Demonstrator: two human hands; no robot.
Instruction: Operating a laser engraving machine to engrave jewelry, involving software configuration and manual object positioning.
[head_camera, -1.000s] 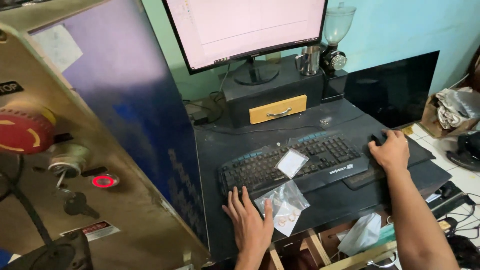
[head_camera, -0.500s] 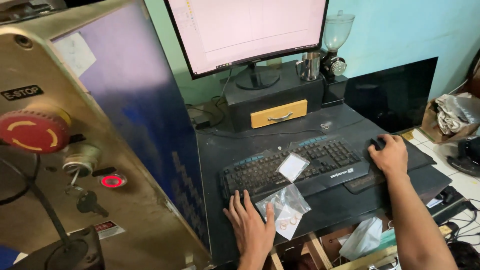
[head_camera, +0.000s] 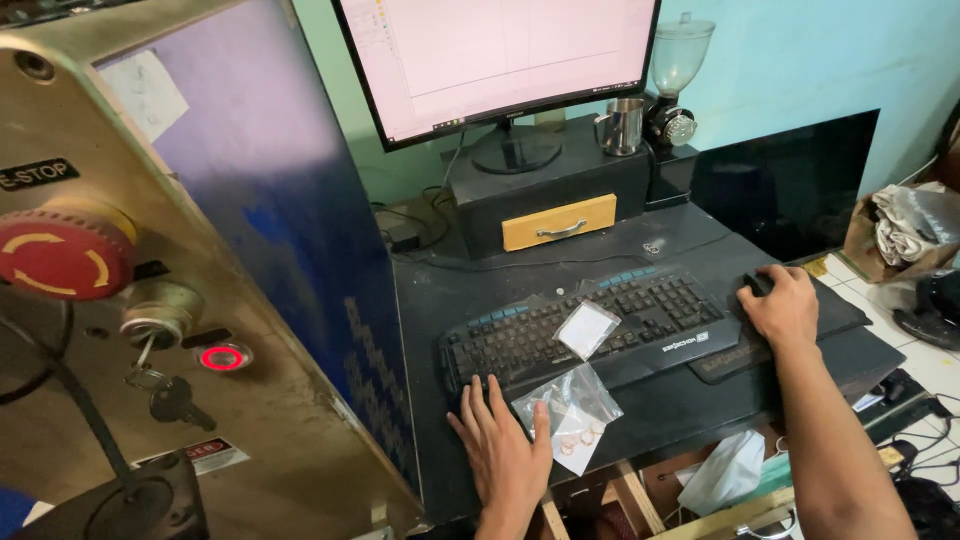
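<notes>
A big metal machine cabinet with a blue side panel fills the left of the view; its front carries a round red stop button, a key switch with keys hanging from it, and a small lit red button. Beside it stands a dark desk, and at the back of the desk a wide monitor showing a pale screen sits on a black box with a yellow drawer. A second, dark screen leans against the blue wall to the right. A black keyboard lies across the middle of the desk. The person's left hand rests flat with fingers spread at the keyboard's near left corner, just beside a clear plastic bag holding small rings. A smaller clear packet lies on the keys. The right hand is curled loosely over a black mouse on a mat at the keyboard's right end. A metal cup and a glass-topped grinder stand on the box beside the monitor.
</notes>
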